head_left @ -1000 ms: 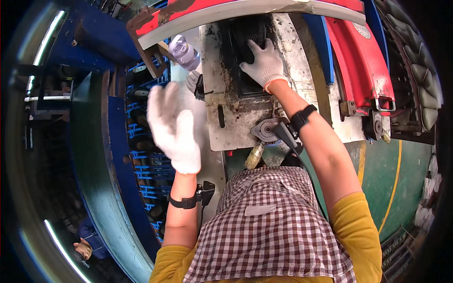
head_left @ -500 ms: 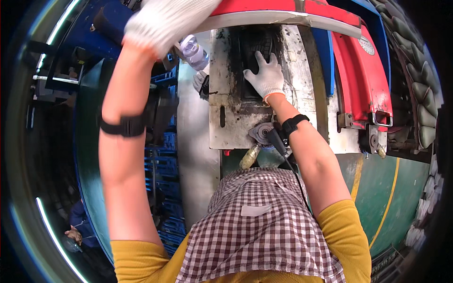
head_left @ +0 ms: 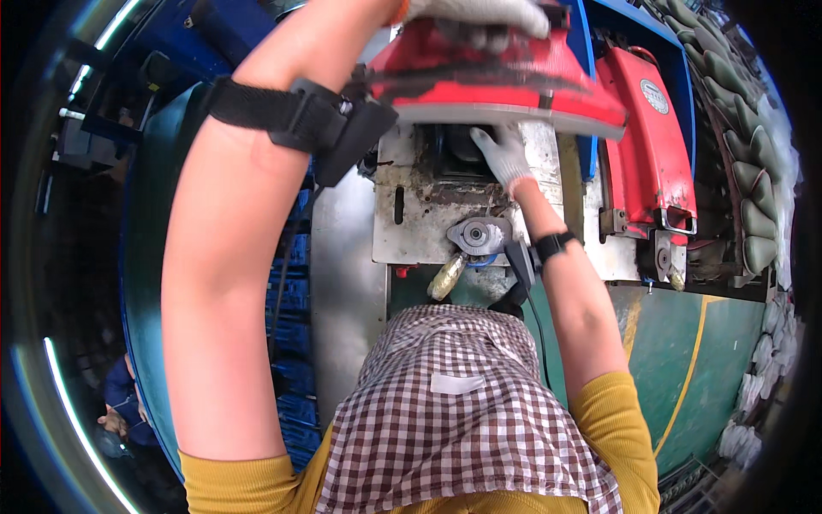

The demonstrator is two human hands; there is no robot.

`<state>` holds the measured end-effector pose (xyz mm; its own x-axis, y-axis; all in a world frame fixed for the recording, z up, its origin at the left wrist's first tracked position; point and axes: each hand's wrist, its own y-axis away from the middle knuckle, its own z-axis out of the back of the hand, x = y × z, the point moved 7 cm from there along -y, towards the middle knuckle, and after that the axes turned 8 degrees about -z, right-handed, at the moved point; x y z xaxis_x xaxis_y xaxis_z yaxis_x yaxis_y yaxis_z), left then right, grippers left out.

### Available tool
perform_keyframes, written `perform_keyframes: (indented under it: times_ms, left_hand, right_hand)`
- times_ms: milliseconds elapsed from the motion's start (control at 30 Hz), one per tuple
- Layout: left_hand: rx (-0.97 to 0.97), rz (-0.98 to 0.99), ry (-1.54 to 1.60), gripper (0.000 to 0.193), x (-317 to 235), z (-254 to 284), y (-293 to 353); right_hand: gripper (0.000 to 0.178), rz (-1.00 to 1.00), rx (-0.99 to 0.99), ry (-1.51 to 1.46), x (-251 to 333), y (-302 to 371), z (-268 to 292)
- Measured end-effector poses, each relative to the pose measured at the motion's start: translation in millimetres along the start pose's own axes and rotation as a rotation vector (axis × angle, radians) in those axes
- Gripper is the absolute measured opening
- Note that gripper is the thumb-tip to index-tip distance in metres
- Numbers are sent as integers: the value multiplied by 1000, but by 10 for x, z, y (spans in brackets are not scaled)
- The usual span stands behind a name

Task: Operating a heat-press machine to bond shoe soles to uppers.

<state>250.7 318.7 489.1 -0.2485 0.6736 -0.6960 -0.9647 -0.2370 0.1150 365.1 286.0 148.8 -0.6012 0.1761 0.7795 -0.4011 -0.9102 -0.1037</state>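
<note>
Left hand [head_left: 488, 14]: gloved, toward 12 o'clock, over the top of a tilted red lid [head_left: 505, 94]; firmness of grip cannot be told. Left arm: raised from 7 o'clock, elbow bent. Right hand [head_left: 505, 159]: gloved, thumb spread, beneath the lid, over a black mould [head_left: 452, 156] near 1 o'clock; contact uncertain. Right forearm: angled up from 4 o'clock. Hands: apart.
</note>
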Motion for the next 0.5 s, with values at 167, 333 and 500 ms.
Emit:
perform_keyframes:
  times_ms: [167,333,500]
  left_hand:
    - [92,186,152,32,451,-799,33]
    - [-90,-11,-398,38,720,-1472,140]
    - [-170,-40,-434,30,934,-1877,228]
  right_hand:
    - [26,-149,-217,-321,-418,855,281]
    - [23,-338,-9,32,-229,1498,448]
    - [22,-53,-184,171,-95,1797,601]
